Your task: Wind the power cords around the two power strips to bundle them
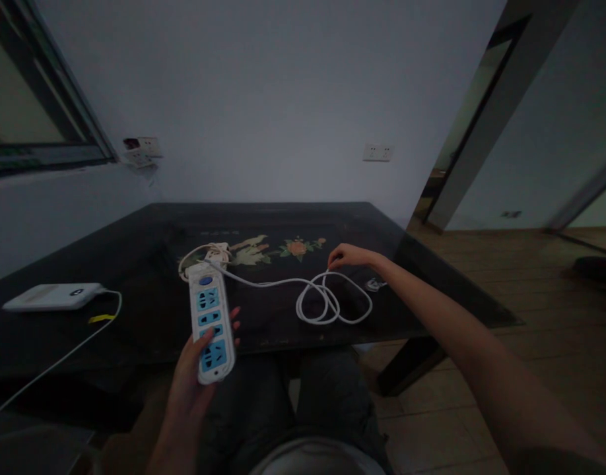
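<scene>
Clearly the left hand [197, 376] is wrapped around the lower end of the white power strip [210, 323], whose long axis runs six to twelve. Its cord [327, 300] trails toward three o'clock, where the right hand [350, 256] pinches it above coils on the dark table [134, 264].

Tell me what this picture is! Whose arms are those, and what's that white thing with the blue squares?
There is no machine here, just a person. The camera sits on their head and looks down, so the arms you see are their own. The left hand holds a white power strip; the blue squares are where plugs go. Its white cord runs across the dark table and lies in loops. The right hand reaches out and pinches the cord at the top of those loops. A flat white box lies far left on the table, and flowers are painted in its middle.
</scene>
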Available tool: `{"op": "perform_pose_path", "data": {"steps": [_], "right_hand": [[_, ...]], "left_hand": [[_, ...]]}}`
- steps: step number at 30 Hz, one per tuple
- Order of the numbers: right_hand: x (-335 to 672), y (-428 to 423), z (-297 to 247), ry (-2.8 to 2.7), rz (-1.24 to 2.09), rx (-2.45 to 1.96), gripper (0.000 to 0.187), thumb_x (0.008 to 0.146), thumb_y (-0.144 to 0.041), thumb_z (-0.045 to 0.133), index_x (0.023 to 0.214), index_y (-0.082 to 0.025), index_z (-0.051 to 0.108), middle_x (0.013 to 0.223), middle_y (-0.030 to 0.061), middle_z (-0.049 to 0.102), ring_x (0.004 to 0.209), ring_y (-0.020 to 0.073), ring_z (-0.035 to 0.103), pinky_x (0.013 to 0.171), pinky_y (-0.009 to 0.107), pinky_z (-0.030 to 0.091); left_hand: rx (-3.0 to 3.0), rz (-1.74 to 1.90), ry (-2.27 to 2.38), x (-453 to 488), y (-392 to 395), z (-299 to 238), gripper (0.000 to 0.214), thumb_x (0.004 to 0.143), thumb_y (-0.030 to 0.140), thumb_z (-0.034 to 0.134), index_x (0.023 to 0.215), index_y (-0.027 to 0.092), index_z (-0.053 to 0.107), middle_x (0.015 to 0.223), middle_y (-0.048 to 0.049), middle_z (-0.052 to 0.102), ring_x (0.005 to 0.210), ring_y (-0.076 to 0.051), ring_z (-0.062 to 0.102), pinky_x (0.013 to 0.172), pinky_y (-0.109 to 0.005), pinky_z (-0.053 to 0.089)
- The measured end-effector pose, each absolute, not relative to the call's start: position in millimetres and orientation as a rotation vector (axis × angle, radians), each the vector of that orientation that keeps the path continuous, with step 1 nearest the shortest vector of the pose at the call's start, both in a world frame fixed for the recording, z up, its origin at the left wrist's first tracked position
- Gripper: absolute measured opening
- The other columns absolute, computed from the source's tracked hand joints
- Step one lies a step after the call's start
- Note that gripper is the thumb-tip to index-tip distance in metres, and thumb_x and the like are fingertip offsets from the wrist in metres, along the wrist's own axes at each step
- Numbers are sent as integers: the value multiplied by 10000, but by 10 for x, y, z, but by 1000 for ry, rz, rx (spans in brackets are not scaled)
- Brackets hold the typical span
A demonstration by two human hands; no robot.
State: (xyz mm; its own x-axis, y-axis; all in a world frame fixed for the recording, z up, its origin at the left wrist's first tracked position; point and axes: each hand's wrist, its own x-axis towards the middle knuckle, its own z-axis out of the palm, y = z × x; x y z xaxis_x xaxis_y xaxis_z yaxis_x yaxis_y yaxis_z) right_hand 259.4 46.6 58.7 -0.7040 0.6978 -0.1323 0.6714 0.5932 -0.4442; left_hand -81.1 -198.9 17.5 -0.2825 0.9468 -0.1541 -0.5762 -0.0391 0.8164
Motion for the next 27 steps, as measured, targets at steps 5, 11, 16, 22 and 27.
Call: {"op": "perform_pose_path", "data": {"steps": [5,11,16,22,27], "right_hand": [[2520,351,608,-2782,640,-1246,387,759,-482,633,938,-151,720,919,78,717,846,201,637,746,275,446],[2335,207,413,-2814,405,-1404,286,641,-375,785,849,-195,707,960,75,701,1002,264,586,817,309,395],[2390,303,417,-2677,305,-1553,161,817,-310,617,872,-182,697,880,64,707,769,169,615,635,226,370],[2499,459,648,-2369,205,-1655,195,828,-298,592,860,-140,701,729,66,696,680,162,605,605,225,365],[2448,404,825,-2194,254,-1596,323,838,-406,566,834,-111,698,602,47,665,541,134,568,542,218,375]], "left_hand": [[523,1675,967,-892,-2014,207,380,800,99,572,1169,172,619,1104,-91,711,868,-190,704,657,-274,613],[517,1657,981,-868,-2000,243,397,811,104,559,1201,165,605,1087,-97,713,859,-192,704,651,-267,613],[464,1735,1019,-981,-1996,289,340,823,106,551,1140,191,641,1066,-54,716,836,-182,709,648,-266,617],[379,1810,1009,-1149,-2016,232,262,850,110,534,1055,202,668,980,-22,735,818,-174,719,658,-271,621],[483,1744,1036,-995,-2038,214,314,788,136,624,1097,185,650,1083,-59,711,936,-241,701,729,-327,617]]}}
